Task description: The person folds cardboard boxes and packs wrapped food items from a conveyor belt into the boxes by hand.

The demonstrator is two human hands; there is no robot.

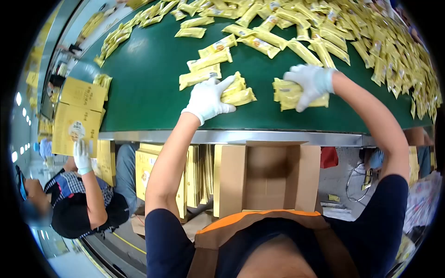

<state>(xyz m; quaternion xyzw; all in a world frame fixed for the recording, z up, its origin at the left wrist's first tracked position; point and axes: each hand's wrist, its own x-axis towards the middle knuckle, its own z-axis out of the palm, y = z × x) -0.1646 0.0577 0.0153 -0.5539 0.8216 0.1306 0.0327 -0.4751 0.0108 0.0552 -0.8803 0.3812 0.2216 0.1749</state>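
My left hand point(207, 99), in a white glove, is closed on the near end of a few small yellow packets point(240, 92) lying side by side on the green belt point(153, 88). The thumb and a finger straddle them. Another short row of yellow packets point(200, 77) lies just beyond that hand. My right hand point(311, 84), gloved as well, presses down around a second bunch of yellow packets point(288, 96); its palm hides part of them. An open cardboard box point(271, 185) stands in front of my body, below the belt's edge.
Many loose yellow packets point(371, 34) are heaped at the far side and right of the belt. A metal rail point(208, 137) runs along its near edge. Flattened yellow cartons point(199, 176) stand left of the box. Another person's gloved hand point(82, 157) touches a yellow carton point(79, 116) at left.
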